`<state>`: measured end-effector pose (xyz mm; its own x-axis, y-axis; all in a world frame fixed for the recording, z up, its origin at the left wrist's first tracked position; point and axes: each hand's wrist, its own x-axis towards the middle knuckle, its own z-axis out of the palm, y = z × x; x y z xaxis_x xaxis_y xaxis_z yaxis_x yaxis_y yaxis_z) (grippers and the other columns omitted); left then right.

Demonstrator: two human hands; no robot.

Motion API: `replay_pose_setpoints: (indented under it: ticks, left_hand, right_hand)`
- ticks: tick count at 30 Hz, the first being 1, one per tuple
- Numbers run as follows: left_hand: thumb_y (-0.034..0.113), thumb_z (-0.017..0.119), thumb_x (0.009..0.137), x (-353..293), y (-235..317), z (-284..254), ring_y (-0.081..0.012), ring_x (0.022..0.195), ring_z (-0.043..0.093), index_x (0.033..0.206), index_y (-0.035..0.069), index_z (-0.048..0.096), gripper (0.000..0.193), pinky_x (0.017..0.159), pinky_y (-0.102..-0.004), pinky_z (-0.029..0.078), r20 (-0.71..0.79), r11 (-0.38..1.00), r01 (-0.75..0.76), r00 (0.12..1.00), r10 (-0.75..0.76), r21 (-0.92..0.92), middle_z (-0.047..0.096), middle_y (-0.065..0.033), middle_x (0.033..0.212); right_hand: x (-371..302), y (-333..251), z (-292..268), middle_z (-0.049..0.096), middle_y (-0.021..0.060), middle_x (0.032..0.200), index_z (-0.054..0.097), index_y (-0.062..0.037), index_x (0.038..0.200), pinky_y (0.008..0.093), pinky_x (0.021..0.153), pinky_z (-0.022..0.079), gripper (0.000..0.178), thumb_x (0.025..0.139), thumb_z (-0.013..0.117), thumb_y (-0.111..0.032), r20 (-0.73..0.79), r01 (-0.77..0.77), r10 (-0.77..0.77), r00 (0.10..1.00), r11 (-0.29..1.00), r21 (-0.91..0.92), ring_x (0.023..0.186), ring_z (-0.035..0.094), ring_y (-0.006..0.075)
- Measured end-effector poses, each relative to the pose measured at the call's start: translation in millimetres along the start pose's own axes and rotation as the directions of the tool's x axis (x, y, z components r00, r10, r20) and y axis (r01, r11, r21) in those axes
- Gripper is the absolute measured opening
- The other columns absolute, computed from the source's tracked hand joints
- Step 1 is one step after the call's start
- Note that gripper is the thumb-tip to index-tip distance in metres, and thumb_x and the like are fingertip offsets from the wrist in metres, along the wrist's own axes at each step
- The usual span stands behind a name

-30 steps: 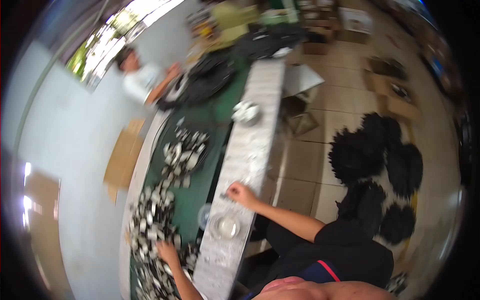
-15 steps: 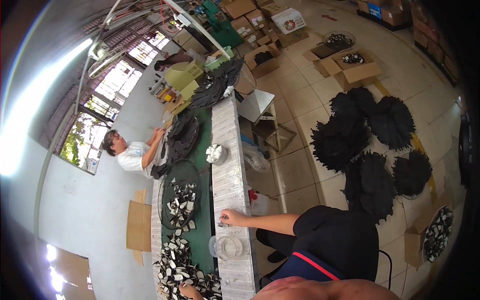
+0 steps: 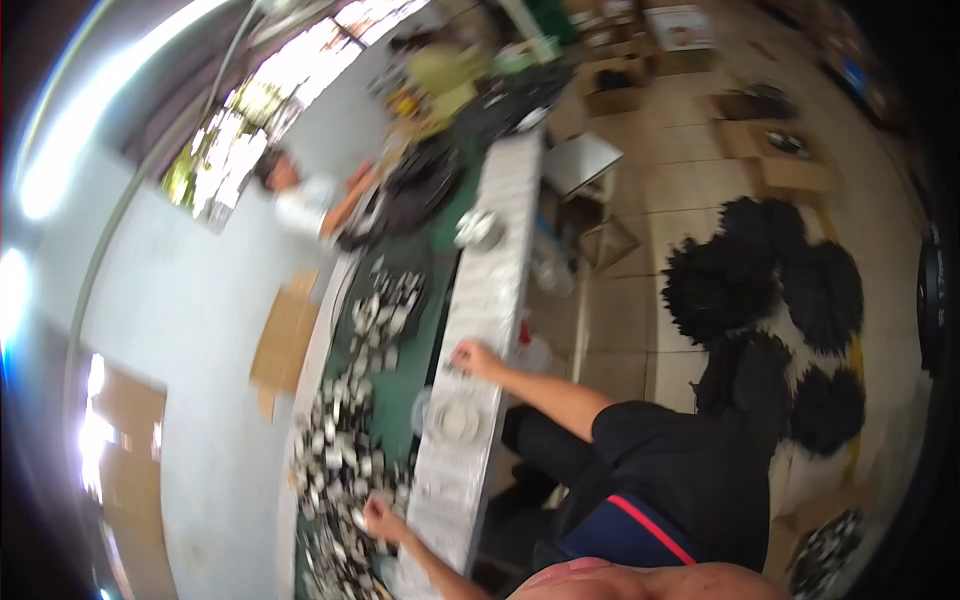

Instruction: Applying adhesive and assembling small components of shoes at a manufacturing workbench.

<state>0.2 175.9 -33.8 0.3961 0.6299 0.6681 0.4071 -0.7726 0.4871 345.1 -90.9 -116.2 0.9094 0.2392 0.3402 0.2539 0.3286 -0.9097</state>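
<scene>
My left hand is at the bench-side edge of a heap of small black-and-white pieces, its fingers drawn together. Blur hides what is between them. Farther up the pale, plastic-covered ledge, my right hand is closed, fingertips pinched low over the surface. A small dark thing shows at its fingertips, too blurred to name. Between my hands on the ledge stands a round clear tub. Another round clear piece lies beside it, toward the green bench top.
A container of white pieces stands farther along the ledge. Across the bench, a person in a white shirt works beside dark stacked material. Black stacks and open cartons are on the floor to the right.
The view has swung, shifting and blurring the scene. My left hand has come farther into view, with its forearm now showing. My right hand stays pinched at the ledge near the clear tub.
</scene>
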Motion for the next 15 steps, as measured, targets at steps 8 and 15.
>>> replay_pose_setpoints:
  ticks: [8,15]
  left_hand:
    - [0.011,0.071,0.079,-102,96,-4,-0.03,0.099,0.06,0.099,0.006,0.067,0.021,0.084,-0.0403,0.045,0.346,0.93,-0.351,0.89,0.297,0.106,0.066,-0.0099,0.098]
    - [0.015,0.072,0.083,-101,93,-11,-0.0359,0.12,0.05,0.118,0.003,0.061,0.038,0.099,-0.0414,0.039,0.092,1.0,-0.012,0.996,0.011,0.013,0.055,-0.0175,0.127]
  right_hand:
    - [11,16,-7,0.065,0.0038,0.075,0.062,-0.0013,0.092,0.0269,0.058,0.049,0.02,0.09,0.068,-0.02,0.018,-0.143,0.145,0.989,0.987,-0.074,0.063,0.06,0.011]
    - [10,-1,2,0.065,0.0054,0.084,0.059,0.0017,0.095,0.0254,0.064,0.052,0.02,0.094,0.065,-0.018,0.044,-0.193,0.192,0.98,0.981,0.02,0.073,0.062,0.0103]
